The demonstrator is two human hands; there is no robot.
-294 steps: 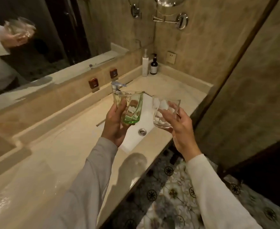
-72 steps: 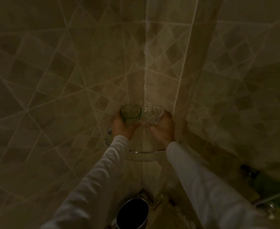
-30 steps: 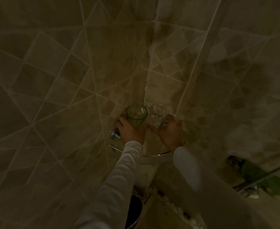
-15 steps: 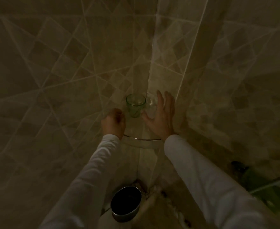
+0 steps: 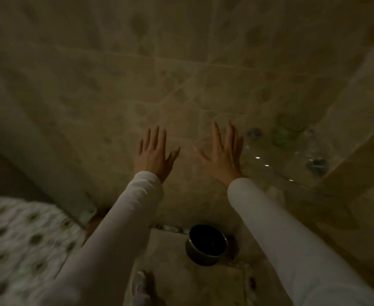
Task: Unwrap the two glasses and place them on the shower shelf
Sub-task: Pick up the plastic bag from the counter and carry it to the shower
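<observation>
Hovering before the beige diamond-tiled shower wall (image 5: 181, 62), the left hand (image 5: 154, 155) and right hand (image 5: 222, 159) each show a spread grip, fingers straight, holding nothing. At 2 o'clock from the right hand, the blurred green glass tumbler (image 5: 285, 133) stands on the clear glass corner shelf (image 5: 276, 173). A round dark metal bin (image 5: 206, 244) sits on the floor at 6 o'clock.

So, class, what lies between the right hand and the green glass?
In the head view, past the right hand come a round fixing and a bare stretch of the glass shelf, then the green glass.
</observation>
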